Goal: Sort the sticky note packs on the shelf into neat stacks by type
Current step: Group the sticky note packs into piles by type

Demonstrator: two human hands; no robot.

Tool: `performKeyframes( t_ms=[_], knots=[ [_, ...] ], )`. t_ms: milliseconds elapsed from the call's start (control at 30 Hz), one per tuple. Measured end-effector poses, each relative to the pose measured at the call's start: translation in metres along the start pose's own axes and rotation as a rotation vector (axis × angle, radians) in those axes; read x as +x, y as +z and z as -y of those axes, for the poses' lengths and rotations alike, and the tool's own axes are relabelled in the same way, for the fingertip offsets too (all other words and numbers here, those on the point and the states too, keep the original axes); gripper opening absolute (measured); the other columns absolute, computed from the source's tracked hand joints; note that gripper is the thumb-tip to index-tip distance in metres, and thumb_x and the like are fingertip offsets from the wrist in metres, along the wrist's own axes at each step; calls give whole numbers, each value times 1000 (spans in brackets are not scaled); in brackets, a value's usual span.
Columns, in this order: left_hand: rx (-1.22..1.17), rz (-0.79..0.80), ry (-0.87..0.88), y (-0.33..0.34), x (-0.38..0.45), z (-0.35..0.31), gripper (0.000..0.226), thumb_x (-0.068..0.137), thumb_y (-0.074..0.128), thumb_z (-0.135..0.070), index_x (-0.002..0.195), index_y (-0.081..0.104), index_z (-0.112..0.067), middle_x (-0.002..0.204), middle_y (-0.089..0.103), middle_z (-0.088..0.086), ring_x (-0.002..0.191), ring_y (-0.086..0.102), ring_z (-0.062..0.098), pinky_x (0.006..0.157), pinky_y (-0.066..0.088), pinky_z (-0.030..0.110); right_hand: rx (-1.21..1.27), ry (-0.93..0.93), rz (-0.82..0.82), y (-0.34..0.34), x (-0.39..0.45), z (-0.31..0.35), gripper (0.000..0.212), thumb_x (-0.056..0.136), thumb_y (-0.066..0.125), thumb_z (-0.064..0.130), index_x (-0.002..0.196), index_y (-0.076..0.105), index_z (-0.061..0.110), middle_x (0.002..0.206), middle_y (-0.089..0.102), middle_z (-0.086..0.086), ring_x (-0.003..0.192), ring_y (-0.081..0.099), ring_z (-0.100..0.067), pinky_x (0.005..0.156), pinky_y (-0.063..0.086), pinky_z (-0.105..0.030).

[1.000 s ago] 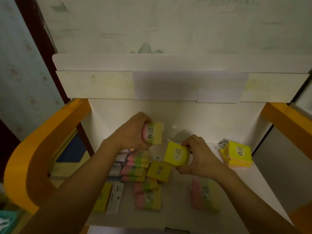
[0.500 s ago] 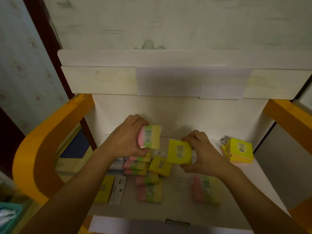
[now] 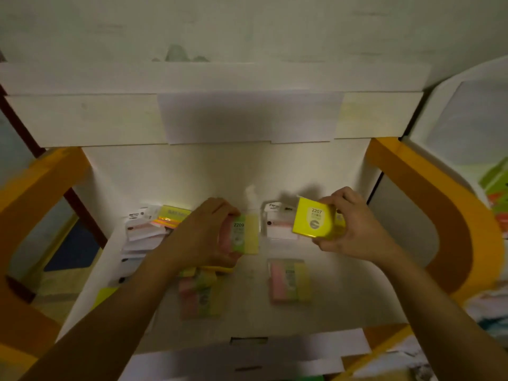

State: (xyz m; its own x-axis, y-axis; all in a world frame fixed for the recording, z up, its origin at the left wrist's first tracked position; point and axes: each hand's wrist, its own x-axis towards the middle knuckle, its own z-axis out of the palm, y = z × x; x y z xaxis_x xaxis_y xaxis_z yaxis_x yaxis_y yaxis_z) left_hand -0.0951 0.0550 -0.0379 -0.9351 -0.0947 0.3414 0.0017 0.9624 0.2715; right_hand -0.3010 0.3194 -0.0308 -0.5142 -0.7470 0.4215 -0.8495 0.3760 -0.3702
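While the left hand [image 3: 204,232] grips a pink, green and yellow pack [image 3: 242,234] marked 2209 above the middle of the shelf [image 3: 343,298], the right hand [image 3: 354,226] holds a yellow pack [image 3: 313,221] marked 2207 near the shelf's back right corner. Two more striped packs [image 3: 290,280] lie flat toward the front edge.

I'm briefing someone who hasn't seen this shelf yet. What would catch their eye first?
Two hands raised over the white shelf, each gripping a pack: the right hand a bright yellow pack marked 2207, the left hand a pink-green-yellow pack marked 2209. Next, the orange side frames flanking the shelf.
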Motion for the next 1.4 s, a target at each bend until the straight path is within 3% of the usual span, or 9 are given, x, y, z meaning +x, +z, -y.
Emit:
performKeyframes(
  t_ms=[100,200,400,500,633,733,1033,1267,1400],
  knots=[
    [-61,49,18,14,11,-17,80,56,83,-52,124,55,-19,116,48,-8,106,46,9,88,36,11,-11,32,-21,-12,-12,-12,81,46,82,45,120,61,18,103,47,1,100,47,-15,84,36,-12],
    [-122,92,76,34,20,-36,83,54,84,-55,123,58,-15,114,52,-4,104,48,12,92,43,23,-28,43,-15,-19,-23,-17,82,46,83,44,119,61,14,103,47,-1,98,45,-12,84,31,-3],
    [-56,346,136,80,29,-73,89,58,63,-69,130,53,-17,122,48,-4,113,40,12,101,36,25,-6,82,-3,-31,-41,-22,84,48,80,47,124,58,20,109,47,2,103,43,-13,89,29,-3],
    [-96,416,76,98,22,-78,84,62,78,-56,131,47,-18,125,40,-5,115,39,11,101,39,24,-42,89,-9,-35,-49,-26,83,50,79,49,125,58,18,108,48,-1,101,43,-14,89,25,-1],
    [-122,401,51,101,18,-80,86,67,82,-49,137,42,-18,130,39,-4,119,37,11,90,28,15,-97,170,-57,-37,-59,-38,81,51,77,49,122,61,15,107,47,-1,105,45,-20,84,26,-12],
    [-91,409,41,103,16,-80,91,65,81,-52,139,38,-20,129,41,-4,117,41,14,94,35,22,-145,215,-95,-37,-59,-44,80,51,74,52,122,61,16,106,47,0,106,45,-21,87,26,-20],
    [-81,372,-34,111,18,-73,90,65,78,-50,138,36,-22,132,44,-5,116,43,13,94,36,21,-87,288,-67,-25,-22,-57,75,52,73,37,123,60,17,112,46,-2,112,41,-23,86,28,-19],
    [-26,391,17,94,24,-75,117,66,78,-65,155,21,-16,156,29,0,142,29,19,118,24,30,-36,368,123,-10,30,-85,83,45,69,40,125,60,18,115,43,-5,116,43,-27,95,33,-23],
    [-75,274,0,72,21,-73,104,73,75,-64,153,30,-17,143,41,-5,126,39,11,112,34,29,-81,388,321,3,43,-102,80,49,78,34,126,61,22,109,40,-4,118,46,-31,96,34,-22]
  ],
)
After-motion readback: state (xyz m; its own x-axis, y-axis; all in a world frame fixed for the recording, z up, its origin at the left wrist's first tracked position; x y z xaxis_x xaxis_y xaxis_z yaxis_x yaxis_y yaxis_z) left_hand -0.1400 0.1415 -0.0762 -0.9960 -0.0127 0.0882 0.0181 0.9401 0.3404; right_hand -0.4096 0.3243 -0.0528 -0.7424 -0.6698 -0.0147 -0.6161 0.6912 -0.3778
